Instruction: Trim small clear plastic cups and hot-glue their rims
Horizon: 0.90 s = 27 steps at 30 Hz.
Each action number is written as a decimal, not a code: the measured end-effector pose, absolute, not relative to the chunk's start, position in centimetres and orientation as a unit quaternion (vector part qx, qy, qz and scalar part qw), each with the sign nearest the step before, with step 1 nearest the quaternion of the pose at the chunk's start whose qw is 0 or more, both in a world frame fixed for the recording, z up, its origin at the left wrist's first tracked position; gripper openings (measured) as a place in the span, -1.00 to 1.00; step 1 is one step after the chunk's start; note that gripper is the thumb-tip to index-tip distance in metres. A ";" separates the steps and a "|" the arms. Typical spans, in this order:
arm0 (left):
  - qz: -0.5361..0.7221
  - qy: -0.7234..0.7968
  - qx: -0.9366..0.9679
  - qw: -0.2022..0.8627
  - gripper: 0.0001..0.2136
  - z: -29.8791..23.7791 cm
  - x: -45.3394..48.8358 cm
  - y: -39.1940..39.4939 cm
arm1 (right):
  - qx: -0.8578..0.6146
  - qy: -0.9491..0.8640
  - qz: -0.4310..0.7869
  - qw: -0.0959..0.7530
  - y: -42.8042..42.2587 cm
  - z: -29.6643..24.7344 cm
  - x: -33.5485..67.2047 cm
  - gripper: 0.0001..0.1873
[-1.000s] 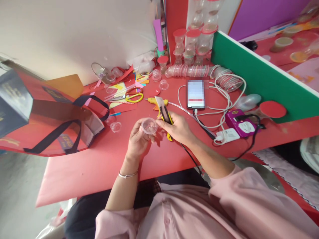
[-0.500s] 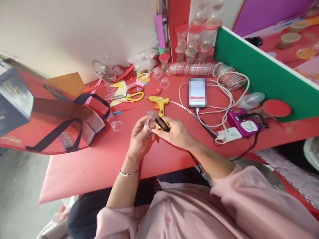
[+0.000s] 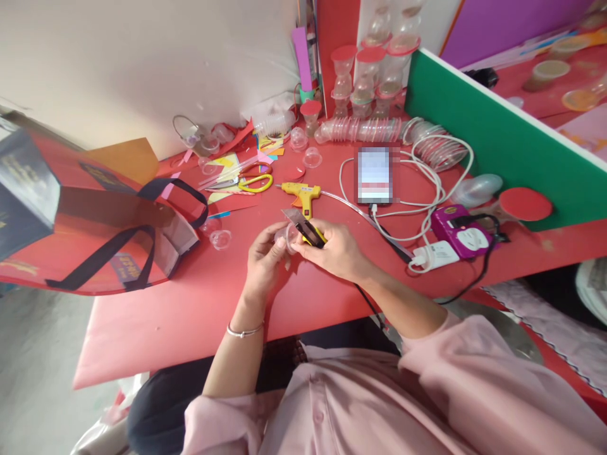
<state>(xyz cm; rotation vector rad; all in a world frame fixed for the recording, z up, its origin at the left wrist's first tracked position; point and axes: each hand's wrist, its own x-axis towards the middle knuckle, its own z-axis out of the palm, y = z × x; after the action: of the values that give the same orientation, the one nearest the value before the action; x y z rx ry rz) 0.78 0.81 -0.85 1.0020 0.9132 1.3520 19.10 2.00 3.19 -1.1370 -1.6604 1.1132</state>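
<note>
My left hand (image 3: 266, 254) is closed around a small clear plastic cup (image 3: 283, 237), its rim turned toward my right hand. In my right hand (image 3: 334, 249) is a black and yellow utility knife (image 3: 309, 231), its blade pointing up and left above the cup. My right fingertips also touch the cup's rim. Just beyond the hands lies a yellow glue gun (image 3: 302, 194) with a clear glue stick in its back. Left of that, yellow-handled scissors (image 3: 256, 183) rest on paper scraps. A loose clear cup (image 3: 220, 239) sits left of my left hand.
A red and navy gift bag (image 3: 109, 221) stands at the left. A phone (image 3: 374, 175) lies behind my right hand, with white cable loops around it. A purple socket adapter (image 3: 462, 232) is at the right, before a green divider (image 3: 478, 139). Stacked cups (image 3: 365, 82) stand at the back.
The cup has turned in my fingers, so its rim now faces more to the right. The knife stays in my right hand, nearly in place.
</note>
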 end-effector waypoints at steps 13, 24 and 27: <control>0.578 0.409 0.437 0.555 -0.65 -0.9 0.7 0.8 | -0.458 -0.645 0.451 0.414 2.1 2.9 19.0 -0.87; 0.591 0.404 0.404 0.569 -0.64 -0.5 0.7 0.9 | -0.469 -0.636 0.445 0.422 2.0 3.2 19.0 -0.84; 0.604 0.406 0.394 0.562 -0.66 -0.2 0.4 1.0 | -0.465 -0.635 0.452 0.420 2.1 3.1 19.1 -0.88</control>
<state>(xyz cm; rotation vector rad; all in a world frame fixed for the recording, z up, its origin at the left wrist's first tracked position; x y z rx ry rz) 0.45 0.98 -0.21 0.9271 0.9555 1.4237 19.09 2.11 3.10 -1.1660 -1.5915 1.1327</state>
